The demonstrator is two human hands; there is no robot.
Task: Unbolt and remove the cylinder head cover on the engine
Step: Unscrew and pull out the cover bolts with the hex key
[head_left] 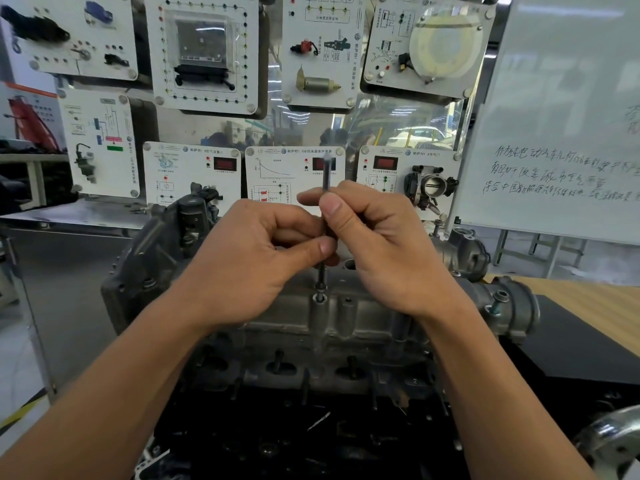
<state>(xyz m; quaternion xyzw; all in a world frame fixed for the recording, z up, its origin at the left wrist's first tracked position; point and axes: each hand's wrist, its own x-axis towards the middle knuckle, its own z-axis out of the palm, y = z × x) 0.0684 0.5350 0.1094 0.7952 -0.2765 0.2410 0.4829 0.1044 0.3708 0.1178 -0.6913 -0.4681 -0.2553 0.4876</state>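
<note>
A grey cast cylinder head cover lies across the top of the engine in front of me. A thin dark tool shaft stands upright over a bolt in the cover's near edge. My left hand pinches the shaft low down between thumb and fingers. My right hand pinches it higher up, with the shaft's top sticking out above the fingers. The tip of the tool sits on the bolt head.
A display board of white sensor panels stands behind the engine. A whiteboard with handwriting is at the right. A wooden bench top and a black mat lie to the right. A chrome part is at the lower right.
</note>
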